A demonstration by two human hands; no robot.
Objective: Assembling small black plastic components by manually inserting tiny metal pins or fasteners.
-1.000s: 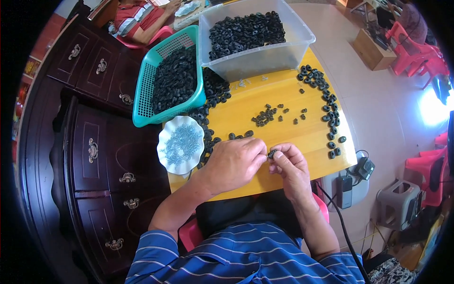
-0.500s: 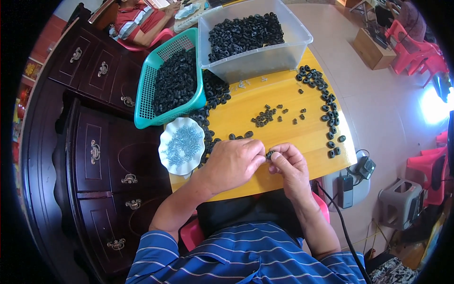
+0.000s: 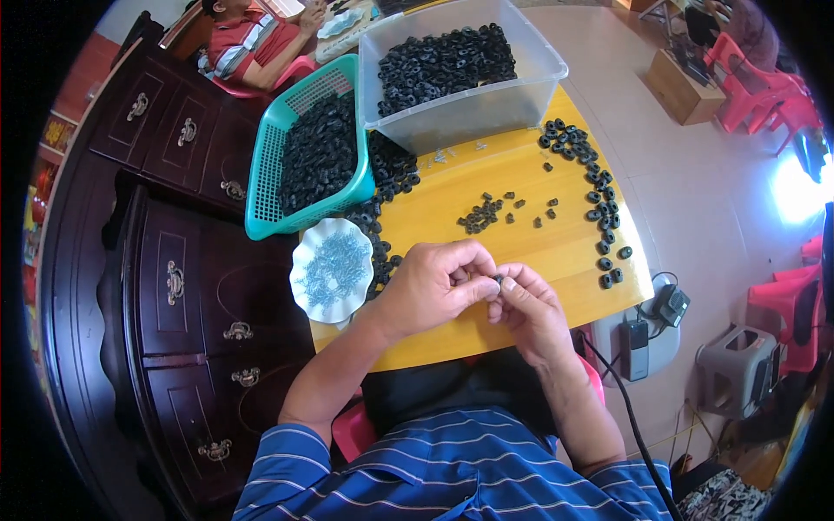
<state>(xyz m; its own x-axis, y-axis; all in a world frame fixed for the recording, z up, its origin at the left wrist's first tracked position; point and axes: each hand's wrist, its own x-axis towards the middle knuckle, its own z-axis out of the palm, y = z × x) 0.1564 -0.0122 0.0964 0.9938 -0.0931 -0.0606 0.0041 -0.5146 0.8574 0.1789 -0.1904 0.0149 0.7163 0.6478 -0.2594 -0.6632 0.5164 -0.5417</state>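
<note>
Over the near part of the yellow table, both hands meet at a small black plastic piece (image 3: 499, 279), most of which the fingers hide. My right hand (image 3: 532, 311) pinches it between thumb and fingers. From the other side, my left hand (image 3: 436, 282) closes thumb and forefinger on the same spot. Beside my left wrist is a white scalloped dish (image 3: 300, 282) of tiny shiny bluish pieces. Ahead of the hands lies a small pile of little dark parts (image 3: 480, 217). Rounded black pieces with holes (image 3: 605, 213) run along the table's right edge.
A green basket (image 3: 261, 187) and a clear plastic bin (image 3: 486, 113), both full of black parts, stand at the far left and back. More black pieces spread beside the basket. Dark wooden drawers (image 3: 178, 321) flank the left. Another person (image 3: 252, 43) sits beyond.
My left hand has turned, its fingers more raised and rounded, with the thumb now against the piece. The view has shifted slightly; the right hand stays nearly in place.
</note>
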